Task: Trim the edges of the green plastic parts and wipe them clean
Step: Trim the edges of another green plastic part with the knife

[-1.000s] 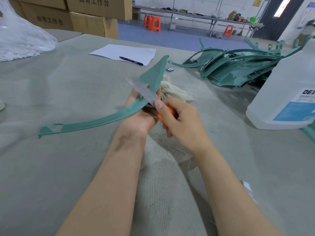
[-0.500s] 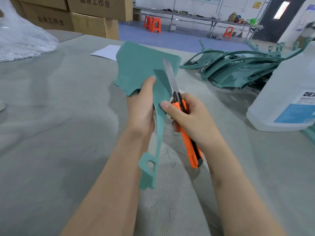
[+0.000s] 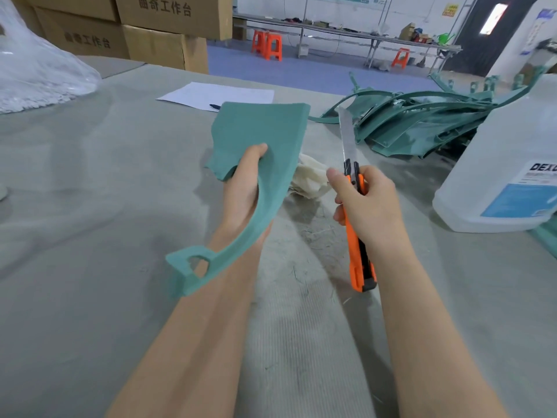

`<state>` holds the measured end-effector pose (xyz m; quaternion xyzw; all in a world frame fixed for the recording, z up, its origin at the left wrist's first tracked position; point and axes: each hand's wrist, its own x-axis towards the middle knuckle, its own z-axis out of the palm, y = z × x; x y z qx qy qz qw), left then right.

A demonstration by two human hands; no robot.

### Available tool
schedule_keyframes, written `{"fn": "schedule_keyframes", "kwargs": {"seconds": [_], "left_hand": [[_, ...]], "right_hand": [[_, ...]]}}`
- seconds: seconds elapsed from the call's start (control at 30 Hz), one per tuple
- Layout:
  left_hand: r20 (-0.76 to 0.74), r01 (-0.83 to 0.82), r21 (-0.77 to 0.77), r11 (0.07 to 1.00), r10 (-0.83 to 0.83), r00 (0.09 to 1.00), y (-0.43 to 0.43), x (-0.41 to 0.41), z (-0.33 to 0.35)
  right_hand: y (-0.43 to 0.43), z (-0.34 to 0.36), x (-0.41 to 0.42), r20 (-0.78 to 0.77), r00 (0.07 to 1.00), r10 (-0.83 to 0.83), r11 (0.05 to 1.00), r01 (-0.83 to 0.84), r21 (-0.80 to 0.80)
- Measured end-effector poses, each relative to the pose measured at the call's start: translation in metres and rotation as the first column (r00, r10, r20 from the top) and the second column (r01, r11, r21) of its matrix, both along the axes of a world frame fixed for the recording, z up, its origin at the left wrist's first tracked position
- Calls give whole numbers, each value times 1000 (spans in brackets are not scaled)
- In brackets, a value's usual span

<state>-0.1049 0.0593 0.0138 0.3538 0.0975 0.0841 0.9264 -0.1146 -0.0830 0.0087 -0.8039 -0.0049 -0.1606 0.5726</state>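
One green part [image 3: 262,140] is held up in the air over the middle of the surface [image 3: 90,206]. It is a curved piece, and its long axis runs away from the person. The broad flat end points away and up. The narrow end, with one small hole, points back and to the left, above the left forearm. The left hand [image 3: 244,188] grips it where the broad end narrows, thumb on the near face. The right hand [image 3: 367,203] is curled around one orange knife [image 3: 358,251], just to the right of the part and not touching it. The blade is out and points up and away. One pale rag [image 3: 307,179] lies crumpled on the surface between the two hands. Farther right is one pile of green parts [image 3: 422,122], too tangled to count, and one large clear jug [image 3: 506,164] with a blue and white label. Beyond the held part lies one sheet of paper [image 3: 217,95] with one pen [image 3: 214,107] on it. One clear bag [image 3: 36,67] sits far left, with stacked boxes [image 3: 168,28] behind. Three orange stools [image 3: 268,45] stand in the background.
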Motion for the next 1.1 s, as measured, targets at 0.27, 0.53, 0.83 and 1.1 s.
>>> {"fn": "schedule_keyframes", "kwargs": {"seconds": [0.27, 0.53, 0.83, 1.1], "left_hand": [[-28, 107, 241, 965, -103, 994, -3, -1, -3], [21, 66, 328, 942, -77, 997, -7, -6, 1], [52, 57, 232, 971, -71, 996, -7, -7, 4], [19, 17, 402, 915, -27, 999, -11, -7, 1]], "right_hand": [[4, -2, -1, 84, 995, -45, 999, 47, -27], [6, 1, -5, 87, 996, -19, 998, 24, -60], [-20, -6, 8, -9, 979, -205, 972, 204, 114], [-13, -1, 5, 5, 987, -159, 975, 156, 158]]}}
